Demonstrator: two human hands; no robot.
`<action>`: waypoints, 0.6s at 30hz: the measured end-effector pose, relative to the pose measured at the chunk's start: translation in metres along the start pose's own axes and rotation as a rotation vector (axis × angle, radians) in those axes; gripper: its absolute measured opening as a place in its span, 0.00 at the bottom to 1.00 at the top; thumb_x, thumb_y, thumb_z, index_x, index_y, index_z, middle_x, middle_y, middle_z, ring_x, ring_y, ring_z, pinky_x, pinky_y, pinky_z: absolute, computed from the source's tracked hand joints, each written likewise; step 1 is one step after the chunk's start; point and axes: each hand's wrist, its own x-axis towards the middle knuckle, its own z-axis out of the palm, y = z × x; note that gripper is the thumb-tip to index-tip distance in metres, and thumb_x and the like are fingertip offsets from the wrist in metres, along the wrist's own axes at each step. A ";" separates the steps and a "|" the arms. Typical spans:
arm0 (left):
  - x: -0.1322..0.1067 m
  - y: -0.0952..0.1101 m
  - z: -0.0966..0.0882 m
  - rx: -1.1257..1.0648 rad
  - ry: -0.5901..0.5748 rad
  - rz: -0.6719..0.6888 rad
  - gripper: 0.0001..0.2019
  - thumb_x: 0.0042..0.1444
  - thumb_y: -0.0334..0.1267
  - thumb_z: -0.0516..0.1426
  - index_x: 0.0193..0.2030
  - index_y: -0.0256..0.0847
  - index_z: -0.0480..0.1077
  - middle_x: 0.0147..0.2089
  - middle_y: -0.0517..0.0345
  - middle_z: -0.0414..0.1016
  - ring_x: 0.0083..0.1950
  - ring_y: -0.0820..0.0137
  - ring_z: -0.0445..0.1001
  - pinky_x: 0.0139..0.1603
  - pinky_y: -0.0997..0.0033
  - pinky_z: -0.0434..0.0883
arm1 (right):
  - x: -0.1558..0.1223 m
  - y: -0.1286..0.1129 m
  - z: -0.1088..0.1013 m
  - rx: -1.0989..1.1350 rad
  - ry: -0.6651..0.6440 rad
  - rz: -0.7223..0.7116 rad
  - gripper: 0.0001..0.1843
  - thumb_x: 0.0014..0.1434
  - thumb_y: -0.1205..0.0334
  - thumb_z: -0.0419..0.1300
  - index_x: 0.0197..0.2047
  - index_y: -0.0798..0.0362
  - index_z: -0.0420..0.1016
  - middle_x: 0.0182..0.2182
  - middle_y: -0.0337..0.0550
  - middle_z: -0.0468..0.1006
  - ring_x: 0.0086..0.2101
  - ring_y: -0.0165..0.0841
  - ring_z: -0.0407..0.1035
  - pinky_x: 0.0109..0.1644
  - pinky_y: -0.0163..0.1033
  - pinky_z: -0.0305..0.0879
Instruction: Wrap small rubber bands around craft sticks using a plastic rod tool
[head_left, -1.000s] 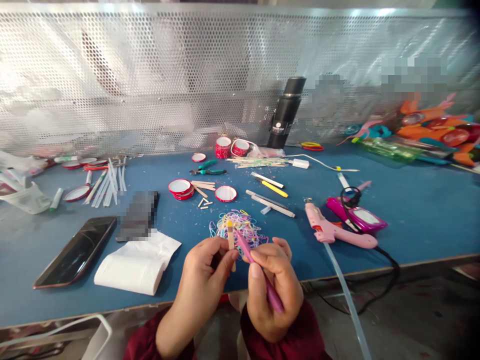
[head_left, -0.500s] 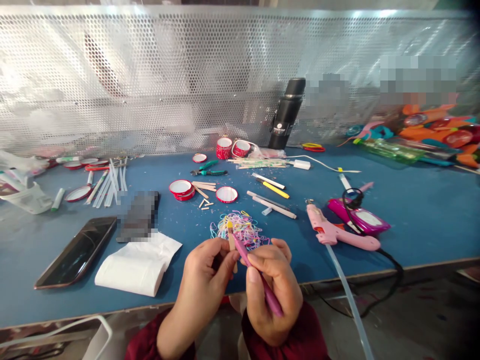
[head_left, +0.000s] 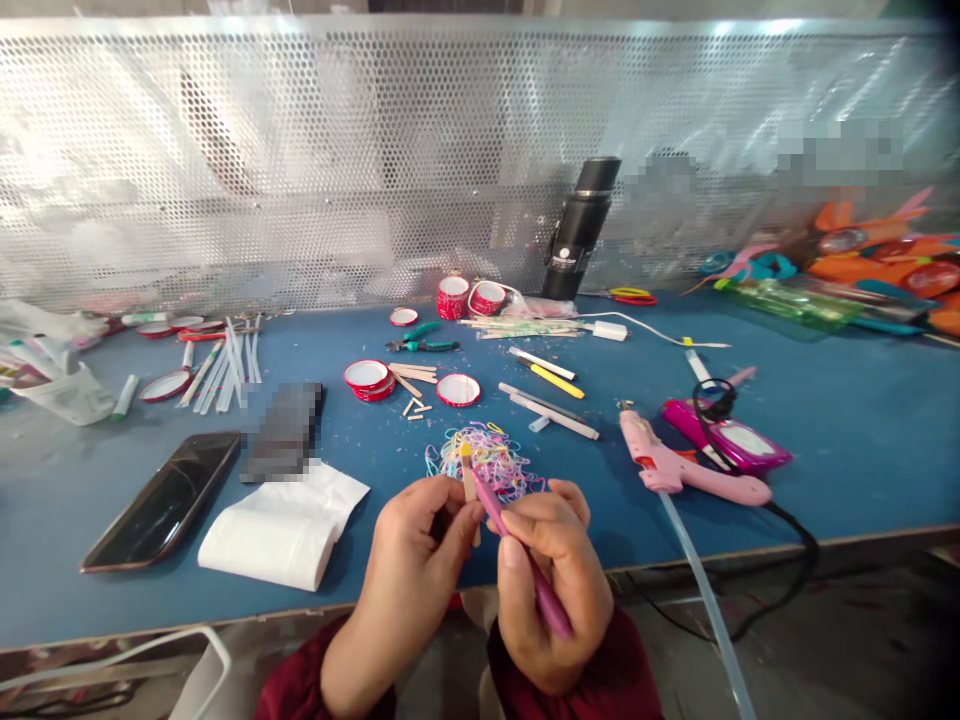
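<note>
Left hand [head_left: 409, 540] closed, a yellow-topped stick [head_left: 470, 487] is pinched near the loopy pile [head_left: 519, 472]; by the right hand [head_left: 559, 575], a pink pen-shaped tool [head_left: 490, 502] is gripped. The stick should be held still, the tool moved softly.

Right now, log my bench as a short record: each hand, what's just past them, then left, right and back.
Left hand: pinches a wooden stick with a yellow tip
Right hand: holds a purple pen, its tip close to the stick; contact unclear
Just past hands: tangled pile of pastel bands
Left: dark smartphone, folded white tissue
Right: pink glue gun, clear glue stick jutting past the table edge
Back: black thermos
</note>
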 end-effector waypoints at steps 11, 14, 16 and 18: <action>0.000 -0.001 0.000 0.013 0.006 0.010 0.15 0.70 0.45 0.58 0.33 0.40 0.73 0.30 0.60 0.73 0.32 0.72 0.69 0.34 0.72 0.62 | -0.001 0.001 0.001 -0.012 0.013 0.012 0.09 0.64 0.73 0.58 0.44 0.52 0.76 0.33 0.38 0.78 0.35 0.32 0.74 0.63 0.55 0.62; 0.000 -0.001 0.000 0.012 0.004 0.009 0.15 0.70 0.44 0.58 0.33 0.40 0.73 0.29 0.60 0.73 0.32 0.72 0.69 0.35 0.72 0.62 | -0.001 0.000 0.000 -0.009 0.025 0.016 0.09 0.64 0.73 0.58 0.44 0.53 0.75 0.33 0.38 0.78 0.35 0.32 0.74 0.63 0.55 0.63; 0.000 -0.001 0.000 0.008 0.006 0.010 0.15 0.70 0.45 0.58 0.33 0.40 0.72 0.29 0.60 0.73 0.31 0.72 0.68 0.34 0.72 0.62 | 0.000 0.000 0.000 -0.001 0.008 0.007 0.09 0.64 0.73 0.58 0.44 0.52 0.75 0.33 0.37 0.78 0.34 0.32 0.74 0.63 0.56 0.62; 0.000 -0.001 0.000 0.010 0.006 0.015 0.16 0.71 0.46 0.57 0.33 0.40 0.73 0.29 0.61 0.72 0.31 0.72 0.68 0.34 0.72 0.62 | 0.000 0.000 0.000 0.007 -0.009 0.003 0.09 0.64 0.73 0.58 0.44 0.52 0.75 0.33 0.37 0.78 0.35 0.32 0.74 0.63 0.55 0.62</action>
